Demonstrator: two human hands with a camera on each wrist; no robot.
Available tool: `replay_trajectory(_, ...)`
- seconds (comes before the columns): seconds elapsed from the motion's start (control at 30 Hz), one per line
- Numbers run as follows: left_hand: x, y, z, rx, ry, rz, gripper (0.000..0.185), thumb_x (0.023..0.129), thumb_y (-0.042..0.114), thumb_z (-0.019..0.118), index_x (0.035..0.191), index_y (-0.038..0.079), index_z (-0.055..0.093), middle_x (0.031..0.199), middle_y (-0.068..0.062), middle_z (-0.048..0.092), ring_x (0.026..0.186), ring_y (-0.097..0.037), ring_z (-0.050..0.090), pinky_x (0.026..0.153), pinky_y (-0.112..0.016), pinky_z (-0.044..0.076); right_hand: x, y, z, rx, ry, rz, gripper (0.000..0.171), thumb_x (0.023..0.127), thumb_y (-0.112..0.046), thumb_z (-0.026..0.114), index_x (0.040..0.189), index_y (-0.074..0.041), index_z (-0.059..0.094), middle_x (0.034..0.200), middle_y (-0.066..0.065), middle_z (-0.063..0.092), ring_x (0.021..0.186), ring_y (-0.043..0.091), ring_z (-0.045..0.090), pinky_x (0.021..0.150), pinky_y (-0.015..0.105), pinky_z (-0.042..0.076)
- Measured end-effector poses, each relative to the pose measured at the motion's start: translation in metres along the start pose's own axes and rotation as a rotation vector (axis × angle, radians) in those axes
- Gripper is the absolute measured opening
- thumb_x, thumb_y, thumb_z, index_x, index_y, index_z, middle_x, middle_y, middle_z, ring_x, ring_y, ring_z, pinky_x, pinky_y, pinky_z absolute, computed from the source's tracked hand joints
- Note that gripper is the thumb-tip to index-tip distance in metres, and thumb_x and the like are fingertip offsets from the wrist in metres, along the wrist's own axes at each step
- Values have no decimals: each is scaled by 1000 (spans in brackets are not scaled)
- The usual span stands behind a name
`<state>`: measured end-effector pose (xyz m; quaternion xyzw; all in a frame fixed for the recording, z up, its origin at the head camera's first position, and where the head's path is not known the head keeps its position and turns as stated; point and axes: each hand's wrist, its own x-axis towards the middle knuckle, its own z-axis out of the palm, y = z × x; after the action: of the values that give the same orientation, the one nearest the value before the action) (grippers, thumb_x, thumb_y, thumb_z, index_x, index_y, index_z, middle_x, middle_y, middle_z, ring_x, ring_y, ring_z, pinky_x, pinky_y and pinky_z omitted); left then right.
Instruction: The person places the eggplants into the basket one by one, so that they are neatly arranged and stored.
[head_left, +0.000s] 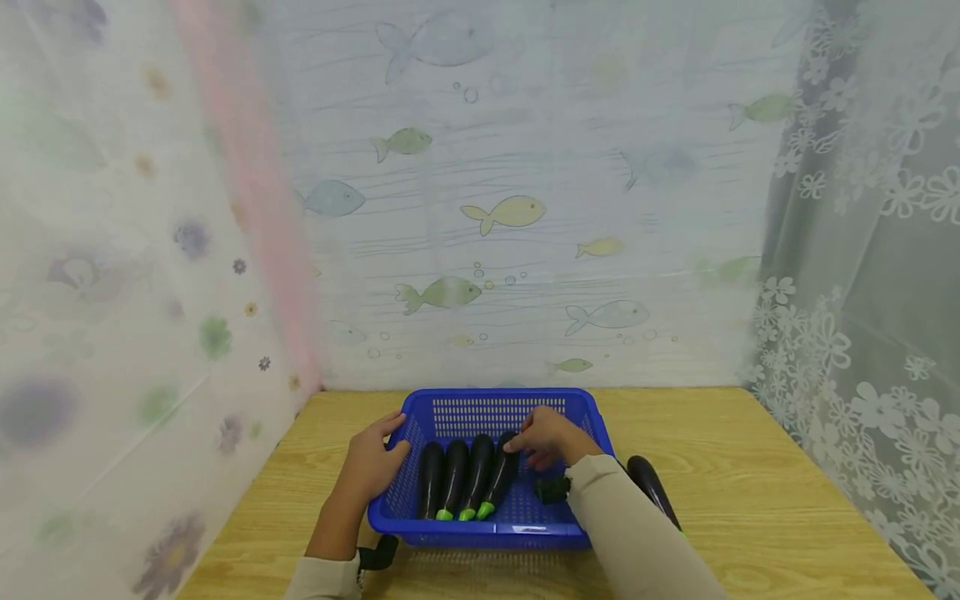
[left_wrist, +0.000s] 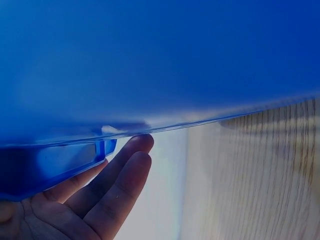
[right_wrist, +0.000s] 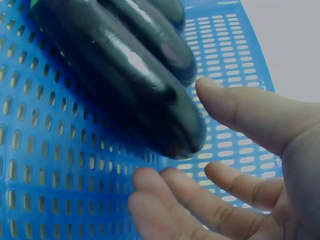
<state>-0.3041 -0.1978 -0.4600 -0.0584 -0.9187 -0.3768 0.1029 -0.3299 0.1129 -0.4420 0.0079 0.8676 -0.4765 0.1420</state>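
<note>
A blue perforated basket (head_left: 495,533) stands on a wooden table (head_left: 750,467). Several dark purple eggplants (head_left: 465,477) with green stems lie side by side in it. My right hand (head_left: 538,446) reaches into the basket at the far end of the rightmost eggplant (head_left: 501,477). In the right wrist view, that hand (right_wrist: 190,135) is spread loosely around the eggplant's (right_wrist: 125,85) rounded tip, with the thumb above and the fingers below, gripping nothing. My left hand (head_left: 375,465) rests on the basket's left rim; its straight fingers (left_wrist: 115,185) lie under the blue edge (left_wrist: 150,60).
One more eggplant (head_left: 651,487) lies on the table just right of the basket, partly hidden by my right sleeve. Patterned curtains close in the table at the back and on both sides. Bare wood shows to the right of the basket.
</note>
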Motion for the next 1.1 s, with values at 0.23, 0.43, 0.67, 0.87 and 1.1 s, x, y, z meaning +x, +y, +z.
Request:
replay_trajectory(0.23,-1,0,-1,-23,0,3,55,97,19,62,151,7,54,160,-9,48,128,-41,63,101,-58,54,3,-4,-9,-86,24,-36,60,83,-20,86,129,4,57,115,22,66,84,33,74,67,45,64)
replay_trajectory(0.43,-1,0,-1,-34,1,4,56,97,19,62,150,7,54,160,-9,48,126,-41,65,98,-57,56,-3,-13,-17,-124,28,-87,65,83,-22,86,135,3,56,115,21,68,84,30,74,70,45,64)
replay_trajectory(0.67,0,-1,0,-31,0,2,56,97,19,63,150,7,54,160,-11,48,124,-40,66,97,-56,57,-14,-19,-28,-132,44,-140,67,83,-25,87,137,0,57,110,16,70,88,28,74,73,44,64)
replay_trajectory(0.87,1,-2,0,-27,4,7,55,97,19,62,150,7,54,160,-10,48,128,-41,64,100,-57,55,-24,-20,-41,-152,57,-188,67,84,-25,86,138,1,56,114,15,71,83,25,73,69,39,63)
replay_trajectory(1.1,1,-1,0,-28,12,27,54,97,18,62,149,6,55,159,-10,49,132,-42,60,102,-58,53,-37,-18,-54,-201,77,-261,65,83,-28,86,136,0,59,121,20,69,86,25,72,70,39,63)
